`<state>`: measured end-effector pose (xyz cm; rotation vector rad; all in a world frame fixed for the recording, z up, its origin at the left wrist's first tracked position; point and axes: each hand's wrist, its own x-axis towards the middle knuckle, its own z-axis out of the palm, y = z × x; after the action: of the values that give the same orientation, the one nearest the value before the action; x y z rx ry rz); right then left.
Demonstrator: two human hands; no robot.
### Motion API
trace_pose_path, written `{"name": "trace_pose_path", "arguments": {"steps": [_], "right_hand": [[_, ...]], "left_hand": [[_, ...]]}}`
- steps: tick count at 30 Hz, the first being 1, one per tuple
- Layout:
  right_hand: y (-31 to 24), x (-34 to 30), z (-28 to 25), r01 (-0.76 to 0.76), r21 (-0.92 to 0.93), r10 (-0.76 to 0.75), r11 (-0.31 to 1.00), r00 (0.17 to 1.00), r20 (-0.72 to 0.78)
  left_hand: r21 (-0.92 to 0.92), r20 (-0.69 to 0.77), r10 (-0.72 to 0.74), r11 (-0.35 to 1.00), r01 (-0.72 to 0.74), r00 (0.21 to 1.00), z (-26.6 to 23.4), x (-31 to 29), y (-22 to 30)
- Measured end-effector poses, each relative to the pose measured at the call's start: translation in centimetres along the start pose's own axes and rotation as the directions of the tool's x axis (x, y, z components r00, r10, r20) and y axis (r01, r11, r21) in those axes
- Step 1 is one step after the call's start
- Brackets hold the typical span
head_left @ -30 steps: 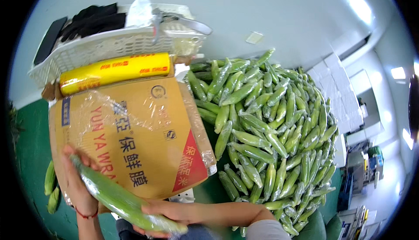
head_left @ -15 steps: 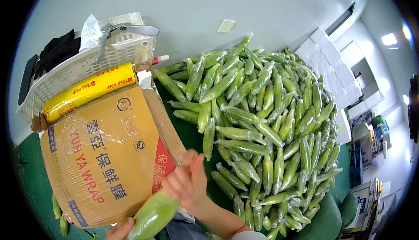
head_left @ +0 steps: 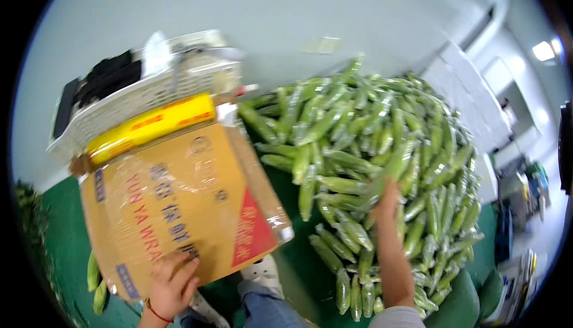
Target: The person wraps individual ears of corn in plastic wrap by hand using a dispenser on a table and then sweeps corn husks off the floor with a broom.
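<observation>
Green wrapped corn cob [head_left: 391,167] pinched in right hand [head_left: 387,199]; left hand [head_left: 173,286] fingers spread on cardboard box [head_left: 179,202].

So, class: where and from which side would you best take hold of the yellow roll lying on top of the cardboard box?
Take the yellow roll around its middle, coming from above. It is a long cylinder lying flat along the cardboard box's far edge with the white basket close behind it, so its top is the most open side.
</observation>
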<state>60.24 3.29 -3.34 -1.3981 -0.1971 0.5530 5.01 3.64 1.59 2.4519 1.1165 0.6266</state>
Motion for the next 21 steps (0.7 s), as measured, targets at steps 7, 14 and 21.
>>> {"name": "trace_pose_path", "arguments": {"steps": [7,14,21], "right_hand": [[2.7,-13.0,13.0,0.786,-0.455,-0.208,0.418,0.57,0.795],[8.2,-19.2,30.0,0.991,-0.033,-0.062,0.13,0.041,0.997],[1.7,-19.4,21.6,0.721,-0.406,0.221,0.561,0.342,0.913]], "left_hand": [[0.263,-0.278,-0.396,0.845,0.466,0.875,-2.8,-4.2,-6.7],[0.427,-0.368,-0.08,0.871,0.245,0.927,-6.3,3.5,-19.4],[0.409,-0.171,-0.2,0.876,0.254,0.965,-9.4,-7.6,-14.0]]}}
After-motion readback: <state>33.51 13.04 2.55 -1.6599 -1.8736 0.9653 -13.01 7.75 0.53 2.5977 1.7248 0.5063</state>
